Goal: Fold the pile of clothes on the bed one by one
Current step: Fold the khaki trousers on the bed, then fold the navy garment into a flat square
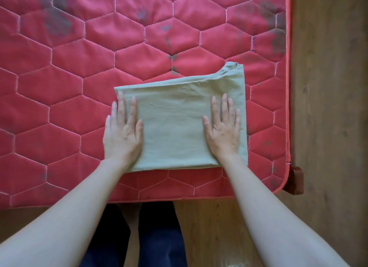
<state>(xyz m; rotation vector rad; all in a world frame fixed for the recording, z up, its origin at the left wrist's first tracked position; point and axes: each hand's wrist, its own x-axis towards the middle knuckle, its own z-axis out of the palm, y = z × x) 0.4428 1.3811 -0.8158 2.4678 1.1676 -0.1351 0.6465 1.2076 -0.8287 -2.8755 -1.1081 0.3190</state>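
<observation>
A sage-green garment [175, 119] lies folded into a rough rectangle near the front right corner of the red quilted mattress [69, 87]. My left hand [122, 133] lies flat, fingers straight, over the garment's left edge, partly on the mattress. My right hand [224, 131] presses flat on the garment's right part, fingers spread. A narrower piece of the garment sticks out at its far right corner. No other clothes are in view.
The mattress has dark stains at the top and right. Its right edge [287, 87] and front edge border a wooden floor [328, 107]. A red-brown bed-frame corner [296, 181] sticks out at the front right. My dark-trousered legs [159, 236] stand against the front edge.
</observation>
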